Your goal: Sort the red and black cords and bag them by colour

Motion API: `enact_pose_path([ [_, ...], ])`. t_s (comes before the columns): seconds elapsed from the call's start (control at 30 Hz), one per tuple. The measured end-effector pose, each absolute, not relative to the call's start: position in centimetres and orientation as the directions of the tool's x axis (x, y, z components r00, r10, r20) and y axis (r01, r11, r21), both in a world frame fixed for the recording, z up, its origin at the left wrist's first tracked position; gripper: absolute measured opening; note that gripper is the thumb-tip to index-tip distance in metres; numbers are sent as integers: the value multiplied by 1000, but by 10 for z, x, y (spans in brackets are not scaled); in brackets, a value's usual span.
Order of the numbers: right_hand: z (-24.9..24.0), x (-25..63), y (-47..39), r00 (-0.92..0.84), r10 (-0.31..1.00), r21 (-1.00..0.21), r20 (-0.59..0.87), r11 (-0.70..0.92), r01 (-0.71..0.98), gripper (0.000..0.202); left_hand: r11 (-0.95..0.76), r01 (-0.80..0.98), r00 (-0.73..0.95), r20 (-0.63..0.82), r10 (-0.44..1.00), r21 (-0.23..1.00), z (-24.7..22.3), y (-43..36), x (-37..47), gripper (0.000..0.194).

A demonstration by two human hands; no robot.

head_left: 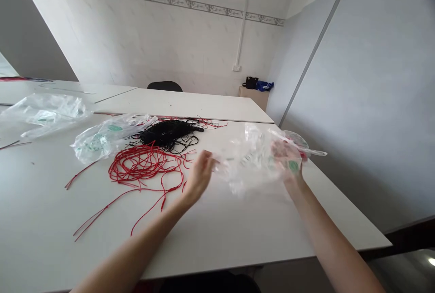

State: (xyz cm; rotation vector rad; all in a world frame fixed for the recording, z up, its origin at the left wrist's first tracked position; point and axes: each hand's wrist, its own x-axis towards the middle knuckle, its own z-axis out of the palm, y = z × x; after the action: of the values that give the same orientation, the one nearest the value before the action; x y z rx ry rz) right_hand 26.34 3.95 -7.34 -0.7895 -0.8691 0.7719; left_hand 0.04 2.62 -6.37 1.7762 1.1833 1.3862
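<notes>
A clear plastic bag [253, 161] with green print is stretched between my two hands above the white table. My left hand [200, 175] is closed on its left edge. On the bag's right side, my right hand [288, 161] is partly covered by the plastic, and its fingers are blurred. Something reddish shows through the plastic around the right hand. Left of my left hand lies a loose coil of red cords [136, 166], with several strands trailing toward the front. A tangled bundle of black cords [168, 134] lies just behind the red coil.
Two more clear bags lie on the left, one [97, 141] beside the cords and one [50, 111] farther left. A container [297, 139] stands near the right table edge. Behind the tables are a black chair [165, 86] and a cabinet [255, 97] with bags.
</notes>
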Motion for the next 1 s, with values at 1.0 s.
enact_pose_path([
  [1.0,-83,219,32,-419,903,-470,97,412,781,61,-118,198,67,107,992,973,-55,67,-47,25],
])
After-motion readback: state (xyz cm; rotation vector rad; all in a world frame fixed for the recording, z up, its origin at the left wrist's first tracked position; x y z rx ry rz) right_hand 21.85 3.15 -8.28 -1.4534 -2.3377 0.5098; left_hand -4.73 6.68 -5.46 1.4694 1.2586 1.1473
